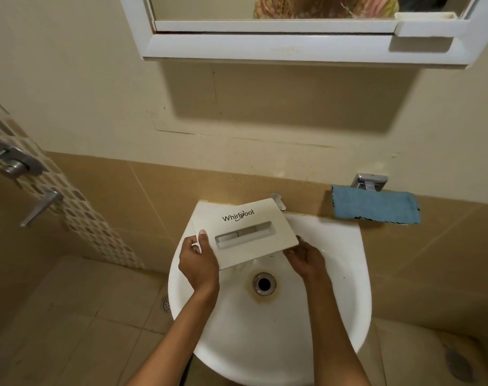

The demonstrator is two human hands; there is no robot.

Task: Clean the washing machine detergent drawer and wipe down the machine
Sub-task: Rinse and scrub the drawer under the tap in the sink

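Holding the drawer (245, 232) above the sink (334, 302), we had its front panel turned up toward us, the logo reading upright above the handle recess. Its long axis ran left to right, with the right end angled a little toward the wall. The rest of the drawer was hidden behind the panel.

Our left hand (199, 266) pinched the left end, thumb on the panel face and fingers curled behind. Our right hand (306, 260) met the lower right corner with its fingers under the panel, and we could not tell whether it clasped or only propped.

A stained drain (264, 284) lay just below the drawer, and the tap (278, 201) stood behind its far corner. A blue cloth (375, 207) lay on the tiled ledge to the right. A white cabinet (293, 47) hung on the beige wall above, and shower fittings (14, 161) sat on a mosaic strip at left.
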